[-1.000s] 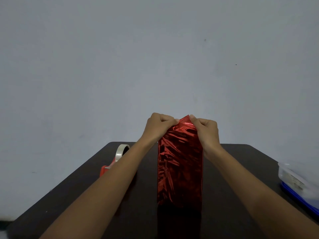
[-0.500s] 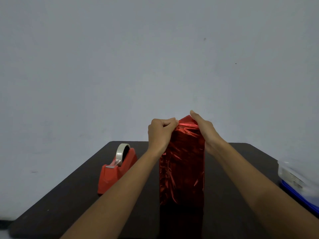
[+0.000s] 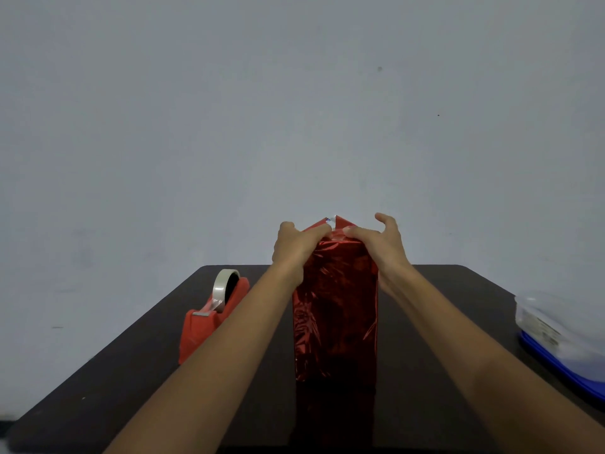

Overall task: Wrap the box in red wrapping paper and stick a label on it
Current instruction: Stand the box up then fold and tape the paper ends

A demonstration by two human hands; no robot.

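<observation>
Currently in hand: the left hand [image 3: 293, 249] grips the top-left of the box [image 3: 335, 316], one digit laid along the sloped flap of red wrapping paper [image 3: 339, 257]; its other fingers go behind the top, out of sight.
Right hand: the right hand [image 3: 381, 247] presses its thumb down on the right flap, other fingers lifted and spread, gripping nothing.
Position of box: stands upright mid-table [image 3: 131, 371], long axis vertical, body sheathed in red foil down to the base.
Top end: two flaps meet in a small peak [image 3: 331, 221] between the thumbs, with a pale glint at the tip; it is not flat yet.
Key relation: the unfinished fold lies directly between both hands at the upper end, so the work is downward and inward from either side. Neither hand is clearly nearer.
Judged step: closing the top end, which then needs taping.
Tape: the red tape dispenser [image 3: 209, 326] sits left of the box, beside the left forearm and apart from it. Judgement: the left hand has the shorter reach.
Obstruction: nothing stands between box and dispenser except that forearm.
Other items: a clear plastic container [image 3: 556, 322] on a blue lid sits at the table's right edge, well apart.
Label: none seen.
Risk (judgement): releasing one hand may let the stiff foil spring open.
</observation>
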